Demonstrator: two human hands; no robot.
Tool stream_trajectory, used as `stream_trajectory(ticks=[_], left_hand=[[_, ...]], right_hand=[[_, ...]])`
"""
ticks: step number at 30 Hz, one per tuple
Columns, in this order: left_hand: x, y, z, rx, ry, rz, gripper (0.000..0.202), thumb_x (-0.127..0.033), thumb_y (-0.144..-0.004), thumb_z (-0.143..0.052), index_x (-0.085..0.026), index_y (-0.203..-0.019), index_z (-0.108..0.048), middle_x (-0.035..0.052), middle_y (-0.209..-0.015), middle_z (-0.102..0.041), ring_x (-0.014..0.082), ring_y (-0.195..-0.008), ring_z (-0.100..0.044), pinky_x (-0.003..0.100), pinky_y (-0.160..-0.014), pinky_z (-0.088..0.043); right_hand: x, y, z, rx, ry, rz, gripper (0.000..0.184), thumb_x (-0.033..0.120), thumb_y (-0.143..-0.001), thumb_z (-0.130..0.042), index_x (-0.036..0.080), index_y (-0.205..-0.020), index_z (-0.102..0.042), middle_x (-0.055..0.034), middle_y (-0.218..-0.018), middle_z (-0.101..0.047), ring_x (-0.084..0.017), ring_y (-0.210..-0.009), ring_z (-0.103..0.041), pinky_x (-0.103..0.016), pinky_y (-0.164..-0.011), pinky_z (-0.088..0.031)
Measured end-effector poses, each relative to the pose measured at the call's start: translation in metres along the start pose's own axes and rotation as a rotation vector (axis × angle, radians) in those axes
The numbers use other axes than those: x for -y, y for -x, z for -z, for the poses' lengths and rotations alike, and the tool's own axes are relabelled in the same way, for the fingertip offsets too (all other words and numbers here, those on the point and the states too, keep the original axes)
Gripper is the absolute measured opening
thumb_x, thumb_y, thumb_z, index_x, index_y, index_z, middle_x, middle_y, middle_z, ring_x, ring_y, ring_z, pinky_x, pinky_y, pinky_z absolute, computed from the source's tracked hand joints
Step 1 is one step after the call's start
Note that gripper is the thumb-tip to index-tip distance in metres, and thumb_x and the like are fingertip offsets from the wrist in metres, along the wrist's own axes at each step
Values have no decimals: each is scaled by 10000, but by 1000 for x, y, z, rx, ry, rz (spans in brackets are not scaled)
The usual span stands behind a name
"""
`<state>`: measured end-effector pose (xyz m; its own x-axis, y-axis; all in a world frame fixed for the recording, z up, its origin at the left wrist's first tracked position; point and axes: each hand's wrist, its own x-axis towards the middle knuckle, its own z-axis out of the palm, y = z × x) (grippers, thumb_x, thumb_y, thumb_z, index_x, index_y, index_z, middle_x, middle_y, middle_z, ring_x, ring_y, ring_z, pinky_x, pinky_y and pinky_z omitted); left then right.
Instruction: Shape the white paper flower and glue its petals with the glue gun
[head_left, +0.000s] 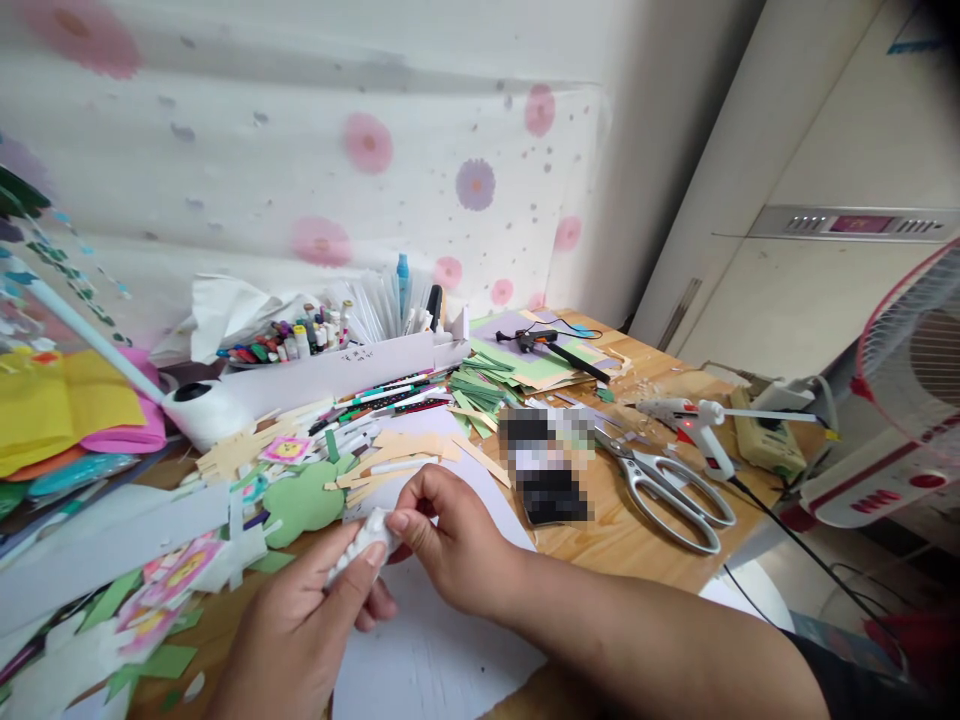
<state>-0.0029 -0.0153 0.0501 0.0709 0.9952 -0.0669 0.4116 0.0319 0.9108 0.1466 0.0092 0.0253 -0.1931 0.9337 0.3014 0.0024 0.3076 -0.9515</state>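
Between my hands is a small white crumpled lump; whether it is tissue or soft clay I cannot tell. My left hand is closed around it, thumb pressed along its top. At the lump's upper right end, my right hand pinches it between thumb and fingers. Both hands are above a pale lilac sheet of paper. Just beyond them lie cream paper strips and a green paper cut-out.
Silver-handled scissors and a white glue gun with a lit red light lie on the right. Behind is a white box of pens. A lamp-like white stand is at left, a fan at the right edge.
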Motion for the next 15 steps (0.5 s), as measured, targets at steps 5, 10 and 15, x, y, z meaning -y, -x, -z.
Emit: stream_trajectory(ticks=[5, 10, 15], left_hand=[[-3, -1, 3, 49, 2, -7, 262, -471, -793, -548, -230, -754, -643, -29, -459, -583, 185, -491, -515, 265, -502, -413], [1, -3, 2, 19, 155, 143, 343, -504, -746, -608, -208, -900, -689, -38, -416, -554, 175, -462, -489, 258, -470, -388], [16, -8, -1, -34, 333, 225, 445, -598, -627, -690, -272, -930, -666, -49, -359, -513, 174, -414, -457, 261, -403, -357]], right_hand=[[-1, -8, -2, 126, -107, -71, 363, 532, -870, -478, 204, -737, -396, 25, -619, -509, -110, -545, -548, -233, -531, -488], [19, -3, 32, -109, 142, 43, 187, 399, -865, -517, 217, -905, -528, -14, -750, -581, -147, -669, -585, -260, -616, -518], [24, 57, 142, -679, 620, 109, 159, 342, -812, -571, 247, -938, -565, -87, -954, -574, -232, -858, -575, -378, -811, -487]])
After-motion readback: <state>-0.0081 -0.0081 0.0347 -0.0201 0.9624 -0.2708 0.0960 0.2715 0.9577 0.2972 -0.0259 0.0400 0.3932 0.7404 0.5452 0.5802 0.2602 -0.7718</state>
